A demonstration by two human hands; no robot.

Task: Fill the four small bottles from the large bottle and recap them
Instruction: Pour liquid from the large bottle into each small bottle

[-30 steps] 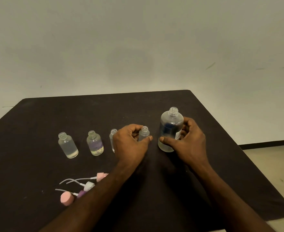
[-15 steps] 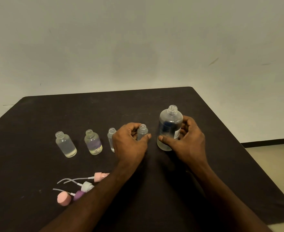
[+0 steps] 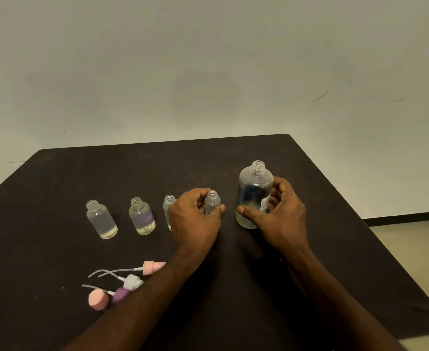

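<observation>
Four small clear bottles stand uncapped in a row on the black table [image 3: 233,158]. The leftmost small bottle [image 3: 101,219] and the second small bottle [image 3: 142,216] each hold a little liquid. My left hand [image 3: 194,219] partly hides the third small bottle [image 3: 168,209] and grips the fourth small bottle [image 3: 212,202] between thumb and fingers. My right hand [image 3: 278,219] holds the large uncapped bottle [image 3: 254,193], which stands upright on the table just right of the fourth.
Loose spray caps with dip tubes lie near the front left: a pink spray cap [image 3: 150,267], a white spray cap [image 3: 132,281], a purple spray cap [image 3: 120,295] and a round pink cap [image 3: 98,299]. The table's right edge runs close to my right arm.
Both hands keep the same grips on the fourth small bottle and the large bottle. The whole scene only shifts slightly in the view as my head moves.
</observation>
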